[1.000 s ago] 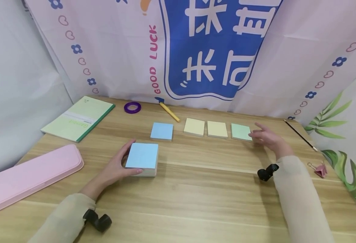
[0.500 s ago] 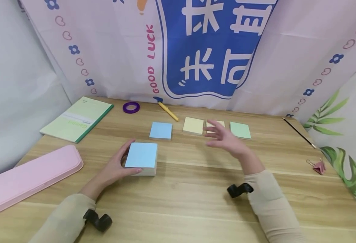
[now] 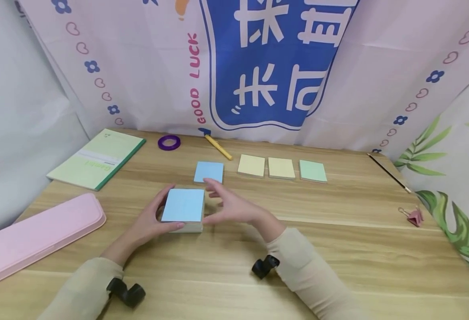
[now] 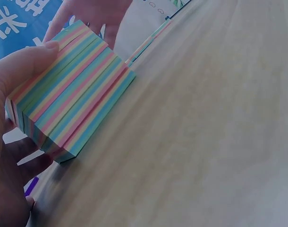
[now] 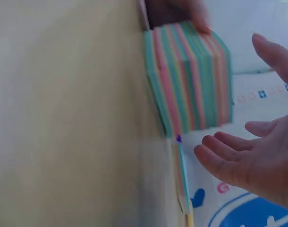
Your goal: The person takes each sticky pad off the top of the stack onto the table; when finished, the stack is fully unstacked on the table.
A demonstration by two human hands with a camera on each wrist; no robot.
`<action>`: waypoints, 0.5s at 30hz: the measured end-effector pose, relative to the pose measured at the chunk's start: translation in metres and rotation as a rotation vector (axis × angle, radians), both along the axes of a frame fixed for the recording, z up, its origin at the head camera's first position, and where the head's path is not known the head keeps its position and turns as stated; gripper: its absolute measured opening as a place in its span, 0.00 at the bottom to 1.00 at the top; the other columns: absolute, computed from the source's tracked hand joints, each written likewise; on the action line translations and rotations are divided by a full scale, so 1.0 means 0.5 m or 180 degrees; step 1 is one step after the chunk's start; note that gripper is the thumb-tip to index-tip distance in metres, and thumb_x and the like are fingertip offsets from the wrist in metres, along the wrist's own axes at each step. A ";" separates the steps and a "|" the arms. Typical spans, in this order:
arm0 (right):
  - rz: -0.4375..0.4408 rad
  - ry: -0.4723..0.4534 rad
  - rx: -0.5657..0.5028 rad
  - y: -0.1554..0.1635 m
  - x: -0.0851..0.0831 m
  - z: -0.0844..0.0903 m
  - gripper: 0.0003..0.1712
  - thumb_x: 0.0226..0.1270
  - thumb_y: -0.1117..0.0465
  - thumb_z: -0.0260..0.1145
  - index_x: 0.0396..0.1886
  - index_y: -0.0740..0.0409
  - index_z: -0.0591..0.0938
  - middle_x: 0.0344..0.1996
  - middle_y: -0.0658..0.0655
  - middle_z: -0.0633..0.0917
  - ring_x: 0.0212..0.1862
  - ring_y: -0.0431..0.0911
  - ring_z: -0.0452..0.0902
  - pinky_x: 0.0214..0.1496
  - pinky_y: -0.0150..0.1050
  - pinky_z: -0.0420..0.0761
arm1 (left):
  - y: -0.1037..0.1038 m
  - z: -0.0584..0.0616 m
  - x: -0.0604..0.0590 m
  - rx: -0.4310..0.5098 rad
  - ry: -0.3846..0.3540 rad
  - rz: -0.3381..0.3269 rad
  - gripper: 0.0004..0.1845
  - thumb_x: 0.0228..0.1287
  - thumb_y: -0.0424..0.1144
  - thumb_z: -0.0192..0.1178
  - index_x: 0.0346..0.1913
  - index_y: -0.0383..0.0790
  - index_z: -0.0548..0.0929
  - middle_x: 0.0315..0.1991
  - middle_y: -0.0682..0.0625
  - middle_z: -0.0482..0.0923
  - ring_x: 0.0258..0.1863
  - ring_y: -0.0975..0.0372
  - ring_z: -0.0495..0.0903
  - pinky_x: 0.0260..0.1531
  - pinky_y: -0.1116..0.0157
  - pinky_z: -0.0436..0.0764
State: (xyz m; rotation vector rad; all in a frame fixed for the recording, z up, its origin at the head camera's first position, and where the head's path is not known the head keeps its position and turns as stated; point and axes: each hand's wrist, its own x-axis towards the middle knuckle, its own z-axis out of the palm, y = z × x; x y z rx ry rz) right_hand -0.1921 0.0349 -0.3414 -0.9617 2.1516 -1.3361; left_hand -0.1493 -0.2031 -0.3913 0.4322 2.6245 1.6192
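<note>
A thick block of sticky notes, blue on top, stands on the wooden table. My left hand grips it from the left, thumb on the near side. Striped, many-coloured sides of the block show in the left wrist view. Just off its right side is my right hand, fingers spread and holding nothing; the right wrist view shows a gap between these fingers and the block. Behind lies a row of thin pads: blue, two yellow, one at the left and one at the right, then green.
At the left lie a green notebook and a pink case. A purple tape ring and a yellow stick with a blue hammer-like head lie near the back. Right: a thin dark pencil-like stick and a pink binder clip.
My right hand has left the green pad at the right and swept left past the yellow pads to the block's side. My left hand keeps holding the block in place.
</note>
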 end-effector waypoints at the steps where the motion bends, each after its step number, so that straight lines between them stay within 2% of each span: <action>1: 0.0024 0.0067 0.0094 -0.008 0.002 -0.005 0.54 0.45 0.57 0.70 0.66 0.51 0.45 0.61 0.60 0.55 0.59 0.53 0.54 0.56 0.44 0.61 | 0.000 0.000 0.000 -0.0012 -0.0011 0.0002 0.50 0.42 0.42 0.68 0.66 0.50 0.47 0.61 0.40 0.54 0.57 0.47 0.56 0.52 0.45 0.53; 5: -0.0009 0.0340 0.0391 -0.030 0.009 -0.018 0.58 0.43 0.53 0.71 0.66 0.55 0.43 0.62 0.57 0.53 0.59 0.52 0.55 0.56 0.41 0.60 | -0.001 0.001 0.000 -0.0003 -0.0043 -0.0016 0.50 0.43 0.41 0.67 0.66 0.48 0.47 0.61 0.39 0.53 0.57 0.46 0.55 0.52 0.45 0.52; 9: -0.0120 0.0507 0.0478 -0.041 0.008 -0.027 0.58 0.43 0.52 0.71 0.66 0.58 0.44 0.63 0.58 0.52 0.59 0.51 0.56 0.56 0.39 0.60 | -0.003 0.002 -0.001 0.0032 -0.0036 -0.0031 0.49 0.44 0.40 0.67 0.66 0.48 0.47 0.61 0.38 0.53 0.58 0.46 0.54 0.52 0.43 0.51; 13: -0.0153 0.0606 0.0436 -0.045 0.004 -0.036 0.56 0.43 0.52 0.71 0.65 0.60 0.47 0.60 0.57 0.57 0.57 0.46 0.58 0.55 0.37 0.61 | -0.005 0.000 -0.002 -0.0005 -0.0048 -0.0048 0.49 0.44 0.41 0.66 0.66 0.47 0.47 0.62 0.38 0.52 0.58 0.45 0.53 0.52 0.43 0.50; 15: -0.0146 0.0565 0.0323 -0.043 0.002 -0.040 0.53 0.43 0.54 0.71 0.64 0.61 0.49 0.57 0.56 0.61 0.55 0.45 0.60 0.54 0.37 0.63 | -0.005 -0.002 -0.003 -0.0044 -0.0049 -0.0065 0.49 0.44 0.42 0.67 0.67 0.47 0.47 0.62 0.38 0.52 0.58 0.46 0.53 0.52 0.43 0.51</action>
